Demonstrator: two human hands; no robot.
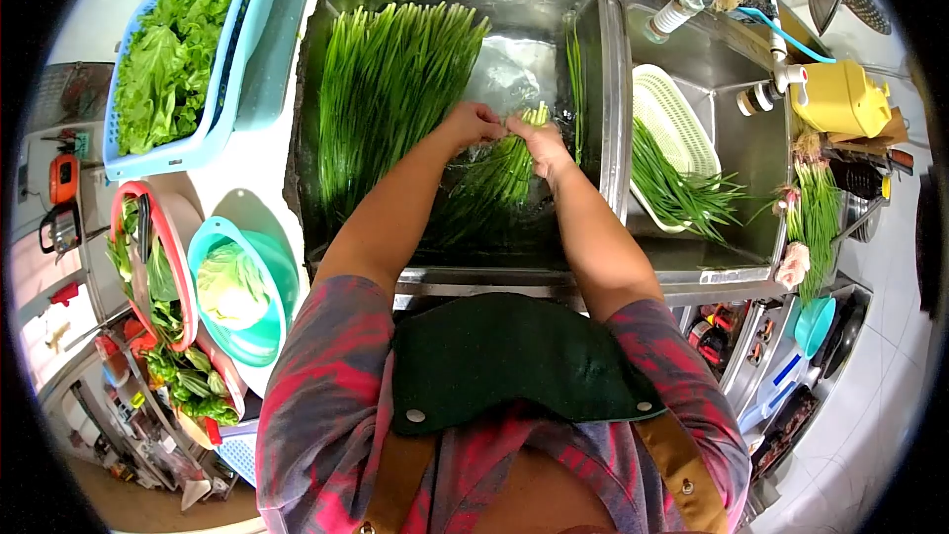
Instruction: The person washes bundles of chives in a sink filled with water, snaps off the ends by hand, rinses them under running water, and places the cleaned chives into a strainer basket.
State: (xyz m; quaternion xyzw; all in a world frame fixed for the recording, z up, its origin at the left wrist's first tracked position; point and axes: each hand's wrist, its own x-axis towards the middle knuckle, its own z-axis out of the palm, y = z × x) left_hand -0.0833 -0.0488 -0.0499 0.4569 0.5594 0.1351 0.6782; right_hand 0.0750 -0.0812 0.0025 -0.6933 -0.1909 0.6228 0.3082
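Long green stalks (395, 89) lie in a thick layer along the left half of a metal sink basin (611, 119) with water in it. My right hand (542, 145) is closed around a smaller bunch of stalks (504, 173), its pale ends pointing up and its leaves trailing in the water. Just left of these pale ends is my left hand (474, 127), its fingers pinched together; anything between them is too small to make out. A few loose stalks (575, 79) rest along the basin's right wall.
In the right basin, a pale green basket (675, 109) holds more stalks, below a tap (761, 97). Leafy greens fill a blue basket (163, 160) at the upper left. A teal bowl (289, 282) holds a cabbage. A yellow container (840, 99) stands at the right.
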